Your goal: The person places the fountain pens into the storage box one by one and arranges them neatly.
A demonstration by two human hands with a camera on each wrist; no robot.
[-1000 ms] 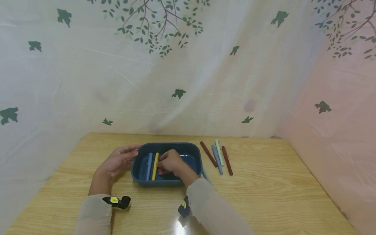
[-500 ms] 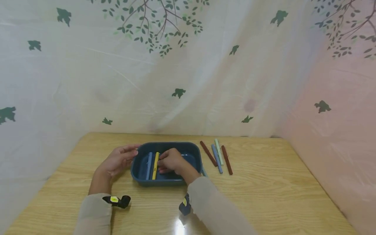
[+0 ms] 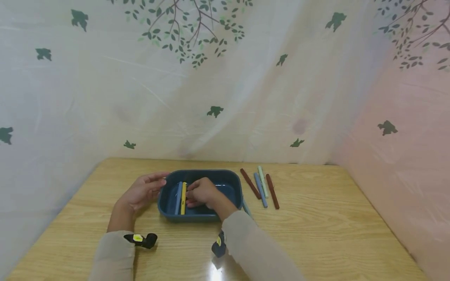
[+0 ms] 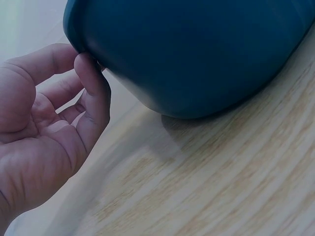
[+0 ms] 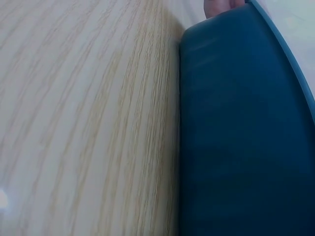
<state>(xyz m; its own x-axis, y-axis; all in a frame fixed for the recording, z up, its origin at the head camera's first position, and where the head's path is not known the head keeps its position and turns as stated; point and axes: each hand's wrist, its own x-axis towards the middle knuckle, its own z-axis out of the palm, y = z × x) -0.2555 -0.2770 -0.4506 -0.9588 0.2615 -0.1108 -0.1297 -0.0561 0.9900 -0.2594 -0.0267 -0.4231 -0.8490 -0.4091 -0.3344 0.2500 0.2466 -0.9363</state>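
Observation:
A dark blue rectangular box (image 3: 202,219) stands on the wooden table. Two capped pens lie side by side in its left part: a blue pen (image 3: 178,199) and a yellow pen (image 3: 183,199). My left hand (image 3: 140,191) holds the box's left rim near the back corner; in the left wrist view its bent fingers (image 4: 93,78) lie against the wall. My right hand (image 3: 204,194) reaches into the box, its fingertips against the right side of the yellow pen, which lies fully in sight. The box wall hides that hand in the right wrist view.
Right of the box lie two dark red pens (image 3: 250,184) (image 3: 272,191), a blue pen (image 3: 260,190) and a pale green pen (image 3: 262,181). A further bluish pen (image 3: 247,207) is partly hidden behind the box and right sleeve. A printed curtain (image 3: 225,128) hangs behind the table.
The yellow pen has rolled left until it lies close beside the blue pen, and my right hand has moved left with it. My left hand has stayed at the rim.

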